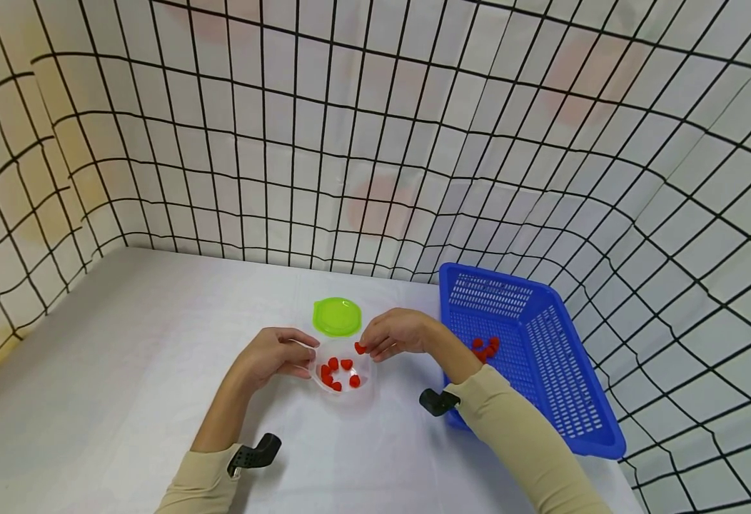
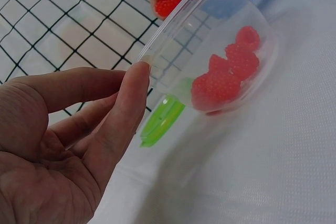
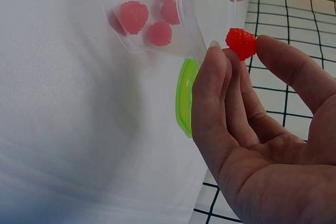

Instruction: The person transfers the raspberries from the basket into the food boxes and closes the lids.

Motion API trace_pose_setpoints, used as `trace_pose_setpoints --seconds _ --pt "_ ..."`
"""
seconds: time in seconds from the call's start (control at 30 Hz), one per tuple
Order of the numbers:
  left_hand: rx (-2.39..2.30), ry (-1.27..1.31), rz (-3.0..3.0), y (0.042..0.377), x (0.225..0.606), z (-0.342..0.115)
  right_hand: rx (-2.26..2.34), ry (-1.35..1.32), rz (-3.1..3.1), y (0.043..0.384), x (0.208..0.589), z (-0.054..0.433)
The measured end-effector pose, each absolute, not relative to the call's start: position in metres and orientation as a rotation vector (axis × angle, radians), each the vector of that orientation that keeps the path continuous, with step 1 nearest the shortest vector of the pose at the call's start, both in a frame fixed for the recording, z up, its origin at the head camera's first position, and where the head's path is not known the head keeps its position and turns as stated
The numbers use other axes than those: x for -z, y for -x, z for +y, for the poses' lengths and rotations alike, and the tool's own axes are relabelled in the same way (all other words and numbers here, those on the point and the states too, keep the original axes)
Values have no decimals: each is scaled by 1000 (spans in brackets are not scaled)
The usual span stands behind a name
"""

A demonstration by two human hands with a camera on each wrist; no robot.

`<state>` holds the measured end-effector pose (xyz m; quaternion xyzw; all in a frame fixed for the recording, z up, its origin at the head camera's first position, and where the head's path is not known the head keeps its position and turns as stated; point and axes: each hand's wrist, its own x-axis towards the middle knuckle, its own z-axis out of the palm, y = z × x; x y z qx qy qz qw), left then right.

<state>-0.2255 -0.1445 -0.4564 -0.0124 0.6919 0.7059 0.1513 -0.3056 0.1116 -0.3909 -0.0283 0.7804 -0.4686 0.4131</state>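
Here we see the right hand (image 1: 396,334) pinching a red berry (image 3: 241,44) by the rim of the clear tub (image 1: 365,370), the left hand (image 1: 278,355) gripping its edge, and (such slight fingertip contact!) a slip could drop it onto the worktop (image 1: 125,392).

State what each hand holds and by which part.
The right hand pinches a red berry by its sides; the left hand holds the clear bowl by its rim.

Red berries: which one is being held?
The red berry pinched by the right hand. It alone is in neither container; the others lie in the clear bowl or the blue basket.
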Motion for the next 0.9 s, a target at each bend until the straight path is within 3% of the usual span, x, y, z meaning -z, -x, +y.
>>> trace_pose_setpoints --seconds 0.9 --pt "-2033 16 1978 224 454 -145 1211 54 1956 304 391 113"
